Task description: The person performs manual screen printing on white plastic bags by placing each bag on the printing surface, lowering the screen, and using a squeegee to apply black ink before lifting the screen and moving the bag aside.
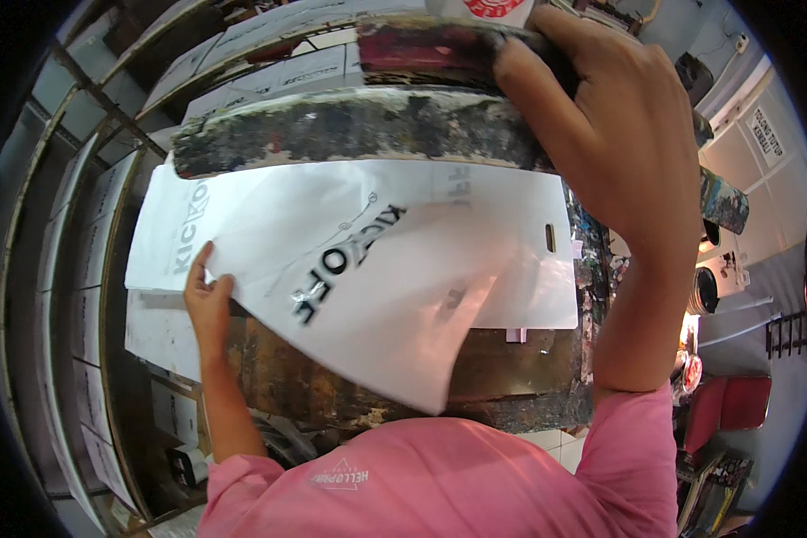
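Note:
A white plastic bag [332, 242] with black lettering curves upward, its free corner hanging blurred toward me. My left hand [208, 305] pinches its left edge between thumb and fingers. Under it, at the right, lies another white sheet [556, 278] with a slot-shaped handle hole. More printed white bags [166, 202] are piled at the left. Above them is a raised, paint-stained screen printing frame [350, 130]. My right hand [614, 117] wraps round the frame's upper right part, with the fingertips partly hidden behind it.
A worn brown printing table [278, 363] lies beneath the sheets. Drying racks [90, 296] holding white sheets line the left side, and more shelves run behind the frame. At the right stand a red chair [731, 403] and dark round containers [704, 289].

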{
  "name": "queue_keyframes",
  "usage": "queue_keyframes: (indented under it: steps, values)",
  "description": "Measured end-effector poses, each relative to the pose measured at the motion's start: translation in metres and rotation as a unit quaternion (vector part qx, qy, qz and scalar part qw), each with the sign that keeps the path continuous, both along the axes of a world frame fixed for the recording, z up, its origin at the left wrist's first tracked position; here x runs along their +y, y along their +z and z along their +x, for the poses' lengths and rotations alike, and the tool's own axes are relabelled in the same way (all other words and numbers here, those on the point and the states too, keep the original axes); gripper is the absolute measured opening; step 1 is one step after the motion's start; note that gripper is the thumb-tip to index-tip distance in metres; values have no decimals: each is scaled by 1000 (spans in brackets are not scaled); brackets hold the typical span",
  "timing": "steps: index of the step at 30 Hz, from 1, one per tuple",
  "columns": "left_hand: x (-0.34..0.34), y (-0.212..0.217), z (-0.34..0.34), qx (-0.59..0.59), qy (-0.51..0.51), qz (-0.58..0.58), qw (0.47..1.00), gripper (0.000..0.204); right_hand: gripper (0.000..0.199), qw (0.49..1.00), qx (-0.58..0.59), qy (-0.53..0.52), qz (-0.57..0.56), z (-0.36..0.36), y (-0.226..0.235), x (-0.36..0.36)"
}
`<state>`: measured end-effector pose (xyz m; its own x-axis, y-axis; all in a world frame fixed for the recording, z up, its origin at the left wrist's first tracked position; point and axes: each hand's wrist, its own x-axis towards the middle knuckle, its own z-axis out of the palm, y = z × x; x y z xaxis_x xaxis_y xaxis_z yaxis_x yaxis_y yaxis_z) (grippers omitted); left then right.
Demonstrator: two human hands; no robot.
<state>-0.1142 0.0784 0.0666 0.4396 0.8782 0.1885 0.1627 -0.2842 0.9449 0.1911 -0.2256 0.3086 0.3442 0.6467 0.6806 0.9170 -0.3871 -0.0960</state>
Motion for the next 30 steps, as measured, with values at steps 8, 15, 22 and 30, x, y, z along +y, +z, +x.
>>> queue_keyframes:
  steps: [8,15,22,30]
  values:
    - [183,14,-56,106,-48,24,993,80,40,998,-54,-32,-6,-6,-15,-2]
    - [252,27,-44,396,238,425,778,74,43,998,-47,0,30,-8,-12,-2]
    - [-102,-51,57,122,-448,542,700,31,40,996,78,-20,-22,-5,-13,3]
    - [-99,-95,52,200,-438,505,716,34,42,992,102,-60,-38,-26,-9,2]
